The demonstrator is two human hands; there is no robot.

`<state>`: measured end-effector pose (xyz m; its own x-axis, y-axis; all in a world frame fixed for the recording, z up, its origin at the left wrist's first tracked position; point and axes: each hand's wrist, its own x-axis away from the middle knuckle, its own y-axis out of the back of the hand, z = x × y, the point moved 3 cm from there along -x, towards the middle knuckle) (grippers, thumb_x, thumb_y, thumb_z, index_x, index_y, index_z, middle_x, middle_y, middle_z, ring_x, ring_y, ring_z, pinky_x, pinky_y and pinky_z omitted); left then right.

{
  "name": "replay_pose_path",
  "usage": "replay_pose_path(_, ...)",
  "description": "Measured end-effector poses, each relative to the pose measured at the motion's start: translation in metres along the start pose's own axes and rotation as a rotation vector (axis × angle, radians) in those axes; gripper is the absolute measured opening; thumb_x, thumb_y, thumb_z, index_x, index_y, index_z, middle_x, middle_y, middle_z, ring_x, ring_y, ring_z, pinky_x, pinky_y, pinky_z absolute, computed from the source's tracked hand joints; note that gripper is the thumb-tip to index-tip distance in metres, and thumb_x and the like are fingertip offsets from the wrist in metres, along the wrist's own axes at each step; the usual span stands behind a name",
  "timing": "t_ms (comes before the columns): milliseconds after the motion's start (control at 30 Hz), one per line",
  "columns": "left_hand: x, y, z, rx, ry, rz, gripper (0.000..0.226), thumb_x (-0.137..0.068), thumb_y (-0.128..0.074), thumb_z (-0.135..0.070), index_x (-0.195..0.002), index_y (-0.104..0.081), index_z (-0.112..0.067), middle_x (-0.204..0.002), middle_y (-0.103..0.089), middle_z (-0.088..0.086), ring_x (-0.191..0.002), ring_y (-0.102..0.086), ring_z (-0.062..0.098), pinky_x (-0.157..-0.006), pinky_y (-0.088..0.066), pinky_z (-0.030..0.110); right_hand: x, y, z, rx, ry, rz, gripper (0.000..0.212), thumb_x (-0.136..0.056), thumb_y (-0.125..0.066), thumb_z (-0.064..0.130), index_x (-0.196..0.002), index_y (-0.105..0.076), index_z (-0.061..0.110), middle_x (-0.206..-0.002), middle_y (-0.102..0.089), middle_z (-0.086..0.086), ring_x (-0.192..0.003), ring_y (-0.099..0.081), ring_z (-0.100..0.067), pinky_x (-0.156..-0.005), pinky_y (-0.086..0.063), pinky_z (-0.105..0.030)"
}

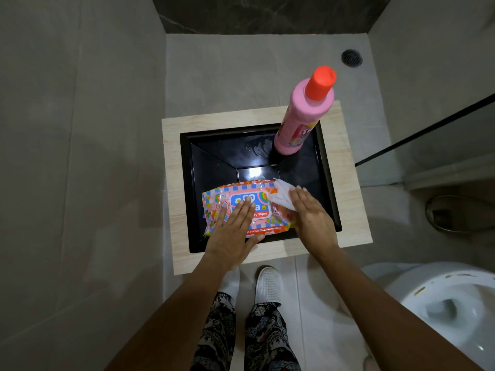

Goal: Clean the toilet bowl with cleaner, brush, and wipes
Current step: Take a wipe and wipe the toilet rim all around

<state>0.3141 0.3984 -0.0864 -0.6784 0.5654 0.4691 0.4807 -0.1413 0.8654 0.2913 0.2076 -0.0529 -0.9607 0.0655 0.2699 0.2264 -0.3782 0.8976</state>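
A colourful pack of baby wipes (230,195) lies in the front of a black square basin (214,167). My left hand (233,234) rests flat on the pack with straight fingers. Over the pack's right end, my right hand (310,218) holds a white wipe (284,195) that sticks up out of the pack; its thumb is hidden. A pink cleaner bottle (302,119) with an orange-red cap stands upright at the basin's back right corner. The white toilet bowl (442,298) is at the lower right, lid up, with yellowish marks on its rim. No brush is in view.
The basin sits in a light wood-look counter (171,156). A glass partition (428,129) stands to the right, with a floor drain (351,58) beyond the counter. A metal hose coil (455,212) lies right of the counter. My slippered foot (269,285) stands on grey tiles below.
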Motion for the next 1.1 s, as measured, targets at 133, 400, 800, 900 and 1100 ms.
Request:
replay_pose_path(133,-0.007,0.029,-0.006,0.022,-0.049,-0.022,0.075,-0.094,-0.011,-0.061,-0.151,0.006,-0.015,-0.16,0.008,0.002,-0.146,0.011,0.015,-0.116,0.011,0.041,0.005,0.028,-0.01,0.005,-0.107,-0.074,0.056,-0.087,-0.054,-0.006,-0.141,-0.044,0.003,-0.143,-0.049,-0.016,-0.135,-0.044,-0.027,-0.109,-0.037,-0.035)
replay_pose_path(400,-0.031,0.084,-0.05,-0.082,-0.198,-0.077,0.067,-0.1,-0.019,-0.046,-0.151,0.008,-0.012,-0.159,0.015,0.005,-0.146,0.013,0.017,-0.118,0.006,0.041,0.055,0.08,-0.051,-0.019,-0.351,-0.14,0.059,-0.087,-0.04,-0.008,-0.142,-0.043,0.013,-0.144,-0.047,-0.003,-0.122,-0.053,-0.024,-0.093,-0.048,-0.038)
replay_pose_path(800,-0.049,0.067,-0.181,-0.222,-0.478,-0.002,0.067,-0.1,-0.019,-0.051,-0.151,0.003,-0.014,-0.159,0.009,0.003,-0.146,0.005,0.014,-0.117,0.0,0.036,0.194,0.053,-0.133,-0.216,-0.803,-0.29,0.049,-0.092,-0.044,-0.007,-0.139,-0.048,0.006,-0.144,-0.047,-0.016,-0.11,-0.061,-0.04,-0.094,-0.049,-0.047)
replay_pose_path(900,-0.044,0.046,-0.227,-0.271,-0.567,0.044,0.067,-0.1,-0.017,-0.05,-0.151,0.003,-0.014,-0.159,0.009,0.005,-0.147,0.005,0.015,-0.117,0.0,0.037,0.238,0.034,-0.151,-0.242,-0.929,-0.27,0.051,-0.093,-0.042,-0.005,-0.142,-0.045,0.009,-0.146,-0.046,-0.012,-0.107,-0.062,-0.039,-0.093,-0.049,-0.045)
replay_pose_path(1100,-0.028,-0.007,-0.321,-0.303,-0.725,0.153,0.067,-0.1,-0.019,-0.05,-0.151,0.005,-0.013,-0.159,0.009,0.004,-0.146,0.007,0.015,-0.117,0.002,0.037,0.324,-0.008,-0.189,-0.331,-1.16,-0.323,0.055,-0.089,-0.043,-0.01,-0.141,-0.046,0.009,-0.141,-0.05,-0.017,-0.101,-0.064,-0.038,-0.085,-0.05,-0.04)
